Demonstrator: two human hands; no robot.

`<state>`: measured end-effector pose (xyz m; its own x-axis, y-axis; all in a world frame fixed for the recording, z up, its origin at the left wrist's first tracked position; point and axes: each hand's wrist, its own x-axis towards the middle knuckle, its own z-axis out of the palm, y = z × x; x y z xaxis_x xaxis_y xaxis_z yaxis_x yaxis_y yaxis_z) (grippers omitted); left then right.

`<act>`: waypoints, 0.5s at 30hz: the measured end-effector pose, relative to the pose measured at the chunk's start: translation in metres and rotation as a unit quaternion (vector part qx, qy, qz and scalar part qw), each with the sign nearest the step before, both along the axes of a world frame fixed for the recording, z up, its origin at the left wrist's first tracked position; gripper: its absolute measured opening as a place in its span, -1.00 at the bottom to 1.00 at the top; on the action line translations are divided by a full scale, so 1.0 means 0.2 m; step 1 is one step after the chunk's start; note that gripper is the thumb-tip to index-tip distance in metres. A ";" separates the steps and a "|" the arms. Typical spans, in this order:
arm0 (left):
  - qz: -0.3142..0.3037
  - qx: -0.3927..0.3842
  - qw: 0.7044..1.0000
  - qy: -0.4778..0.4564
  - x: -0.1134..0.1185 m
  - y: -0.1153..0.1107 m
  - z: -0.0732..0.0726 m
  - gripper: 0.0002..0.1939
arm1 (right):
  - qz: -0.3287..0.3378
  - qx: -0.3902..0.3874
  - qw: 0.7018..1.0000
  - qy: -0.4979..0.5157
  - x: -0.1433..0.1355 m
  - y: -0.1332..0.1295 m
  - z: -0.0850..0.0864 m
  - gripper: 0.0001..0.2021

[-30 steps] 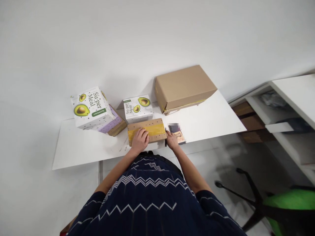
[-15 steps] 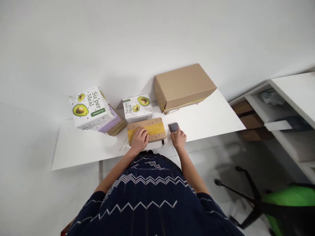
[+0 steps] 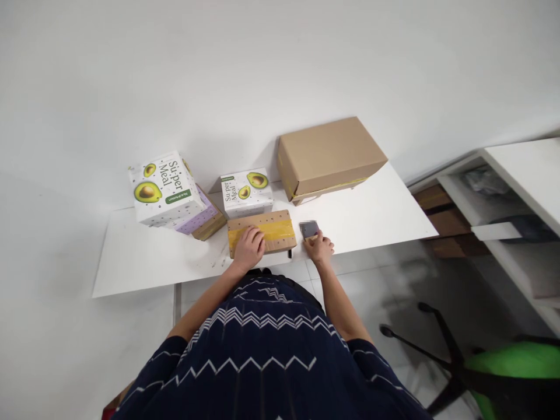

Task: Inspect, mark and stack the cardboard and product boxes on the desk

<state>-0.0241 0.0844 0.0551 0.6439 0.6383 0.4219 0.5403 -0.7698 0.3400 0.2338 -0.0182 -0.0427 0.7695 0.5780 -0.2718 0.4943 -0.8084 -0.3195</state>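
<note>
A brown cardboard box [image 3: 280, 230] with yellow tape along its top lies near the front edge of the white table [image 3: 350, 224]. My left hand [image 3: 249, 248] grips it at the front, left of its middle, fingers bent over the top; the thumb is hidden. To the right of this box, my right hand [image 3: 320, 248] is closed on the near end of a small flat grey rectangular object [image 3: 308, 228], possibly a phone, low over the tabletop. Part of that object is covered by my fingers.
Behind the taped box stands a small white avocado-print box [image 3: 247, 192]. A larger one [image 3: 166, 186] sits at left, above a purple-and-brown box [image 3: 203, 216]. A big brown carton [image 3: 330, 154] is at the back right. White shelving [image 3: 485, 175] and a green chair [image 3: 511, 367] are farther right.
The view has shifted slightly. My right hand has turned a little, showing the grey object's face at another angle. My left hand keeps its place on the taped box.
</note>
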 end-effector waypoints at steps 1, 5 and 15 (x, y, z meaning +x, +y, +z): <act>-0.001 0.003 1.000 0.000 0.00 0.00 0.00 -0.77 | -0.033 0.014 0.999 0.033 0.00 0.00 0.02 -0.21; 0.000 0.023 1.000 -0.005 0.00 0.00 -0.01 -0.77 | -0.211 0.192 0.909 0.303 0.00 -0.06 0.11 -0.23; 0.003 0.001 1.000 0.009 0.00 -0.01 -0.01 -0.75 | -0.117 0.431 0.482 0.754 -0.24 -0.19 0.73 -0.43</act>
<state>-0.0244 0.0816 0.0533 0.6471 0.6416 0.4120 0.5513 -0.7669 0.3284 0.1856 -0.0552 0.1023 0.1447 0.9212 -0.3612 -0.8973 -0.0316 -0.4402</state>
